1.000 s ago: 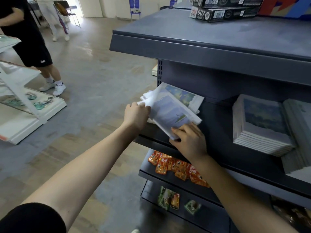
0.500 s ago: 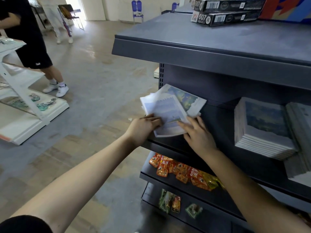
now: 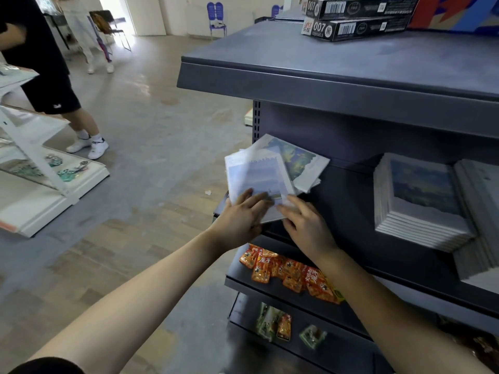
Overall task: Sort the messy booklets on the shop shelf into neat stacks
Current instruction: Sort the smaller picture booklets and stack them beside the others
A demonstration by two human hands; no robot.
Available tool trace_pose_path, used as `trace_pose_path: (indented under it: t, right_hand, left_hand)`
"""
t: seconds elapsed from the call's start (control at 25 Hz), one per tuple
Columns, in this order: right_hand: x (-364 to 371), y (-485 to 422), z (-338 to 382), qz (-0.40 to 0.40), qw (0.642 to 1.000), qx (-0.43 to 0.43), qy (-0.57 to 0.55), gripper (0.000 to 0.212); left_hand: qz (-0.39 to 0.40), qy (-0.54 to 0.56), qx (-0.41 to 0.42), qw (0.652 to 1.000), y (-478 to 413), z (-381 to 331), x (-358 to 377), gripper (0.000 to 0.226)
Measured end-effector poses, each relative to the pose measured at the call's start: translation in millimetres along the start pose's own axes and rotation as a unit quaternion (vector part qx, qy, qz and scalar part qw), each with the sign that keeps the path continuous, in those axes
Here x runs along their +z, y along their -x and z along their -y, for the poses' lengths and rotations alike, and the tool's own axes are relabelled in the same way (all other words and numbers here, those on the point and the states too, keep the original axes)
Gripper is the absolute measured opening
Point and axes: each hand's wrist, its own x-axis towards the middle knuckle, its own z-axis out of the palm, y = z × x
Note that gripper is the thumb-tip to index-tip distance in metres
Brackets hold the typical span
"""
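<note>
A loose pile of booklets [image 3: 256,176] lies askew at the left end of the dark shelf [image 3: 351,190], its left side jutting past the shelf's end. The top booklet is pale blue and white; under it shows one with a blue and yellow painted cover [image 3: 295,159]. My left hand [image 3: 240,220] lies with straight fingers on the top booklet's near left corner; its thumb is hidden. My right hand [image 3: 307,228] touches the near right corner with spread, straight fingers. Further right on the shelf stands a neat stack of booklets [image 3: 421,206], with another stack [image 3: 480,220] leaning beside it.
Orange snack packets [image 3: 291,273] fill the shelf below, green packets [image 3: 272,322] the one under that. Black boxes [image 3: 356,20] sit on the top shelf [image 3: 324,66]. A person in black shorts [image 3: 51,85] stands at left by a white rack [image 3: 40,184].
The top booklet has turned from tilted to nearly square with the shelf. My left hand moved from the pile's far left edge to its near corner; my right hand slid along the near edge.
</note>
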Motion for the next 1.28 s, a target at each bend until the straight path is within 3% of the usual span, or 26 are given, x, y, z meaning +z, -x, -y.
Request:
trace_pose_path:
  t: [0.16, 0.36, 0.56, 0.96, 1.16, 1.28]
  right_hand:
    - [3, 13, 9, 0.003, 0.997, -0.073, -0.032, 0.036]
    - [5, 1, 2, 0.066, 0.991, -0.015, -0.112, 0.050]
    - [1, 7, 3, -0.030, 0.997, -0.032, -0.062, 0.034]
    - [-75, 36, -65, -0.172, 0.980, -0.050, 0.092, 0.032]
    - [-120, 91, -114, -0.201, 0.959, -0.026, 0.200, 0.029]
    - [-146, 123, -138, -0.159, 0.946, 0.051, 0.278, 0.029]
  left_hand:
    - [-0.067, 0.004, 0.037, 0.997, 8, 0, -4, 0.066]
    - [-0.105, 0.041, 0.056, 0.992, 12, 3, -1, 0.054]
    - [-0.139, 0.093, 0.080, 0.983, 1, -3, -11, 0.043]
    - [-0.217, 0.102, 0.202, 0.950, -69, -82, -22, 0.043]
    - [-0.198, 0.112, 0.259, 0.939, -109, -159, -3, 0.048]
    - [-0.091, 0.100, 0.264, 0.955, -132, -207, 10, 0.055]
